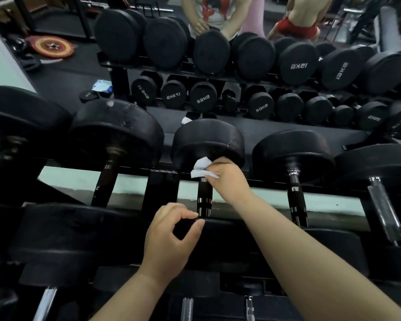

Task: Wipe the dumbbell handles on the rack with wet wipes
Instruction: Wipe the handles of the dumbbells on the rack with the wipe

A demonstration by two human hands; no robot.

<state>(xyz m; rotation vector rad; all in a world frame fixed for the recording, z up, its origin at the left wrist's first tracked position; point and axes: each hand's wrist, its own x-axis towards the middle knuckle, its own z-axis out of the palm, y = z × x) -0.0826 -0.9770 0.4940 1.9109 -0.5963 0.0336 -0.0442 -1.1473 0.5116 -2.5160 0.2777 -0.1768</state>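
Wet wipe (202, 169) is bunched at the far end of the handle (204, 195) of the middle dumbbell (208, 140), against the far head. The right hand (229, 179) pinches it onto the bar. Left hand (171, 235) curls over the near head, thumb and forefinger gripping its rim. Dumbbell sits on the rack (264, 183) top row, mirror (79, 72) behind.

Five black dumbbells (116, 133) sat in the top row. One white wipe (200, 169) was there — just one. A left hand (169, 237) and a right hand (229, 179) made two. Three shiny handles (186, 309) stuck out below — no more.
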